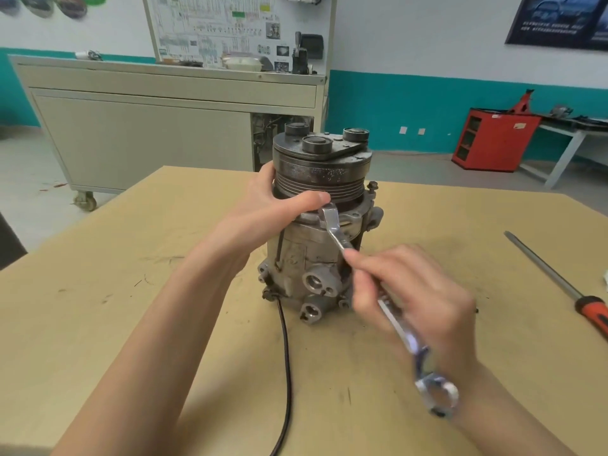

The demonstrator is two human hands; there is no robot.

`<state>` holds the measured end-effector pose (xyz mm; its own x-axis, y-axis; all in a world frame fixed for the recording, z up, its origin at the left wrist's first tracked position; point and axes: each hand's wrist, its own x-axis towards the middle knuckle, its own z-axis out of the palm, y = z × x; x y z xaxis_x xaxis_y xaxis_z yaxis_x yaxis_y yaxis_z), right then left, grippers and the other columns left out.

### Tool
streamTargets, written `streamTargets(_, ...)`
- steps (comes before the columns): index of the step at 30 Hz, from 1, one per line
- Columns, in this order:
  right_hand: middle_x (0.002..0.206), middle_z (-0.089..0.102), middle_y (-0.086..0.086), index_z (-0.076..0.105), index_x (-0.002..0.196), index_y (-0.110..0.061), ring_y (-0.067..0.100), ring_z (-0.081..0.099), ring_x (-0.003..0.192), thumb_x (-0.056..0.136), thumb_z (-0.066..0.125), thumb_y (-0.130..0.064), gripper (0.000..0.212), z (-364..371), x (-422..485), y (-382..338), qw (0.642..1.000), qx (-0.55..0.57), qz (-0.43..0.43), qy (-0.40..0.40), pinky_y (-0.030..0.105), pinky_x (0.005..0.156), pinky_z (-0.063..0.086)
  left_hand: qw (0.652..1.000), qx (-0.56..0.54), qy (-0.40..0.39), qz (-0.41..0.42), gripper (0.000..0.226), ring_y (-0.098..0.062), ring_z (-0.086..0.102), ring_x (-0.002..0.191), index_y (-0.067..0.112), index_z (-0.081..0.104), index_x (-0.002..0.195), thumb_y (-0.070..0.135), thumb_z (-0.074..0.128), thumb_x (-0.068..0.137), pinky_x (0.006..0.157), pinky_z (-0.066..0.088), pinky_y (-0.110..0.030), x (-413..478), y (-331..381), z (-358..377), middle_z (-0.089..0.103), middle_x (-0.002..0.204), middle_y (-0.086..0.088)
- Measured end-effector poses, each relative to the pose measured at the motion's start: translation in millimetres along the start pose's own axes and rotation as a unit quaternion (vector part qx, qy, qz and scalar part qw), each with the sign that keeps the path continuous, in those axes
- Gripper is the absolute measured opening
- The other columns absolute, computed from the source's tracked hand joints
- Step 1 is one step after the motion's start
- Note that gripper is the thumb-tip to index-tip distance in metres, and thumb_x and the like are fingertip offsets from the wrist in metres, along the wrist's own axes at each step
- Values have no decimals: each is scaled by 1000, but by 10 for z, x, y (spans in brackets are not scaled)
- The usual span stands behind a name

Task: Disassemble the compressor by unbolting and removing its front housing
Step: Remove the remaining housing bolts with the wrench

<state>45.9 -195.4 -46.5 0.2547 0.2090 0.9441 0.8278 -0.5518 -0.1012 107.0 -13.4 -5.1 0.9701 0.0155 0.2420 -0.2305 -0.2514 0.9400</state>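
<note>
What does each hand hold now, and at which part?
The right hand grips the wrench at the middle of its shank. The left hand grips the compressor around its grooved pulley.

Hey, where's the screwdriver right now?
Head view: the screwdriver lies on the table at the far right, to the right of the right hand holding the wrench, orange handle toward the camera.

Two arms in view. Left hand (274,204): bare. Left forearm (164,324): bare skin right to frame edge. Right hand (418,291): bare, motion-blurred, fine detail soft. Right forearm (513,409): bare to frame edge. Slim build, slender fingers.
</note>
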Motion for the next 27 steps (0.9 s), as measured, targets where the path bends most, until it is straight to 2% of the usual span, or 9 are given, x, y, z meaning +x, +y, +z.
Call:
streamTargets(3,81,70,-4,74,99,-17,16,65,74,85,56,-15,22,-101,-21,300,960,230,141,-70,20,66,49,1000,5,-9,-10,74,-9,57,114,36,48,127,52,73,59,90,43,-25,15,-6,-8,59,126,9)
streamTargets(6,79,72,2,75,94,-25,17,64,72,81,56,-20,23,-84,60,582,813,483,299,-128,22,67,49,1000,14,-15,-14,83,-12,53,120,38,46,130,58,73,54,105,41,-38,6,-9,-22,54,134,7)
streamTargets(9,77,72,6,76,89,-18,17,65,69,71,76,-27,21,-11,206,782,677,601,392,-163,26,65,52,1000,17,-24,-4,90,-10,51,123,39,43,134,64,74,53,108,39,-39,-20,6,-25,51,137,10)
streamTargets(14,76,71,8,77,87,-13,16,66,67,68,80,-29,25,11,262,849,622,636,424,-170,23,63,55,998,-16,-62,13,74,-5,47,127,57,40,125,76,60,56,113,33,-41,-82,-21,-144,49,138,21)
streamTargets(16,76,72,10,78,86,-12,16,67,67,79,65,-21,17,-19,256,798,651,612,427,-139,23,63,55,997,-17,-73,31,78,-6,42,132,56,36,126,80,60,57,115,31,-43,-104,-50,-203,40,147,19)
streamTargets(19,74,73,10,78,87,-12,20,67,66,86,45,-11,33,-108,262,615,771,511,370,-94,25,62,54,996,4,-73,49,88,-1,37,134,54,30,132,85,59,55,114,31,-41,-108,-111,-237,33,145,31)
streamTargets(23,76,74,-1,71,96,-12,14,68,66,91,50,-18,23,-276,330,217,941,292,167,-37,25,61,54,996,15,-79,39,63,35,40,100,63,28,116,78,58,62,91,40,-6,-101,-175,-201,39,106,59)
streamTargets(25,71,72,1,71,94,-9,14,67,60,92,51,-19,22,-327,385,22,992,117,47,-13,27,54,52,995,12,-74,59,72,33,42,102,56,30,126,72,58,62,79,39,3,-92,-199,-182,41,114,53)
streamTargets(27,58,66,6,74,74,-4,22,59,47,93,52,-17,32,-298,434,-144,997,-52,-62,2,32,44,46,995,15,-72,63,93,18,46,117,40,31,143,68,64,61,89,42,-6,-65,-251,-179,46,134,31)
